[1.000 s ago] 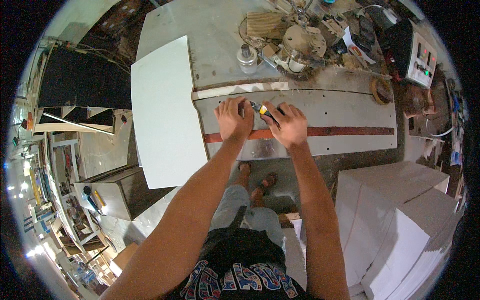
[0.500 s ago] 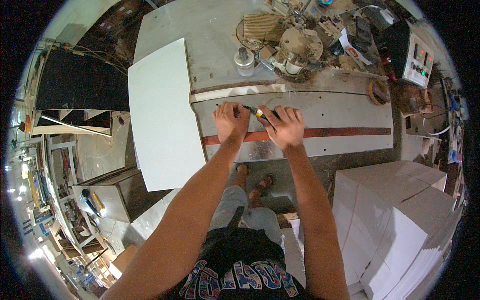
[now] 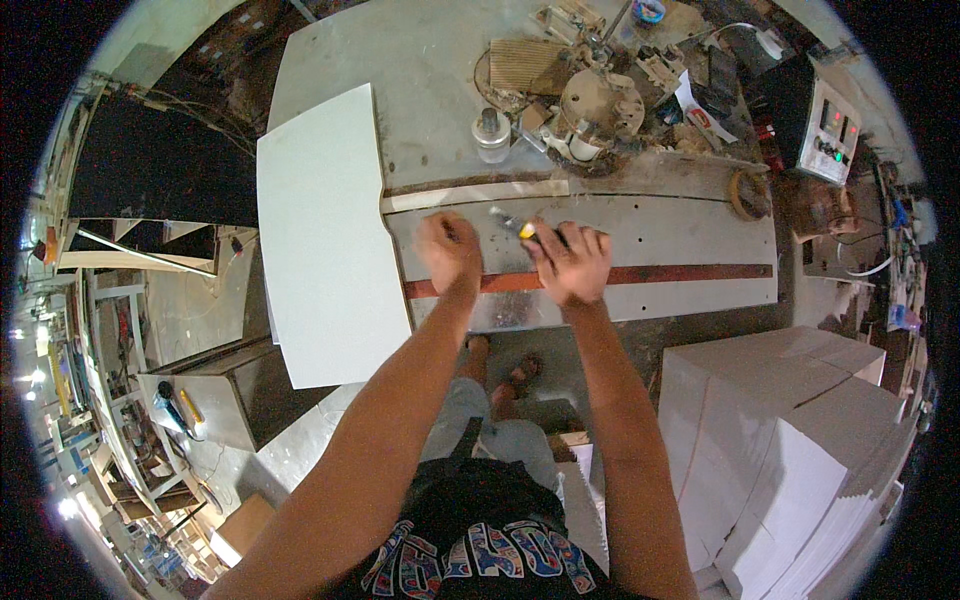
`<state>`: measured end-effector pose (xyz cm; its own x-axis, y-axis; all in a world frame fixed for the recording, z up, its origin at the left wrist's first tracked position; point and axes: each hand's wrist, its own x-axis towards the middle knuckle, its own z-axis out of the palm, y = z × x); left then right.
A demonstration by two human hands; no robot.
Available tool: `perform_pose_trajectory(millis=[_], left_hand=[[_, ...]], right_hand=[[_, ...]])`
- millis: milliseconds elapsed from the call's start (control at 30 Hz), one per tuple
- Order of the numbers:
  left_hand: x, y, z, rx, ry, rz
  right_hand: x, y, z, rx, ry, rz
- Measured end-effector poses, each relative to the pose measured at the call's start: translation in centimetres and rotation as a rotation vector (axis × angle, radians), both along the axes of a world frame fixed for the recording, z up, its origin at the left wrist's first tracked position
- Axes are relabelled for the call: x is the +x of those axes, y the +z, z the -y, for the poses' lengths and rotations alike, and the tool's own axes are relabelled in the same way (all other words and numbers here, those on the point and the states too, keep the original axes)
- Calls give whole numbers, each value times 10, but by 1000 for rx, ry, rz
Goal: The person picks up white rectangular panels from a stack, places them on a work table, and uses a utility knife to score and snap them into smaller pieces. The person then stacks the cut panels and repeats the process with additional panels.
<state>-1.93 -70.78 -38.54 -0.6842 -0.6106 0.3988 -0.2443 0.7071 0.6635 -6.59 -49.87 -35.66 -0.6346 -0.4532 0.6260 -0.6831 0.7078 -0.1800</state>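
In my right hand (image 3: 576,262) is a slim black-and-yellow hand tool (image 3: 527,231), its thin end pointing left toward my other hand. It resembles a utility knife, but motion blur hides the tip. My left hand (image 3: 448,248) is curled, fingers bent in, a short gap from the tool; any small thing inside it is too blurred to make out. Both hands are above the grey worktable (image 3: 690,230), close to its reddish-brown strip (image 3: 650,274). A large white panel (image 3: 322,240) lies on the table to the left of my left hand.
A lidded clear jar (image 3: 491,138) and a dusty machine (image 3: 600,105) stand at the back. A tape roll (image 3: 748,194) lies near the right end. Beyond is a control box (image 3: 830,125) with lit indicators. White stacked boards (image 3: 760,430) stand at lower right.
My left hand has drawn away from the tool's thin end, moving slightly left and down. My right hand keeps hold of the tool in nearly the same place.
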Motion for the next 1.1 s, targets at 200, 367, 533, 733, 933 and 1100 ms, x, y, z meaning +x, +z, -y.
perform_pose_trajectory(millis=[200,367,533,733,933,1100], left_hand=[[8,3,-1,-144,-151,69],[6,11,-6,-174,-178,43],[2,17,-8,-148,-190,72],[4,21,-11,-120,-199,115],[5,25,-12,-291,-301,191],[3,18,-11,-339,-325,166]], right_hand=[[-3,-1,-1,-62,-117,95],[-5,1,2,-66,-128,100],[-6,7,7,-29,-125,189],[-11,2,36,-12,-228,251],[-14,-9,72,-47,-345,263],[-10,-9,80,-43,-398,290]])
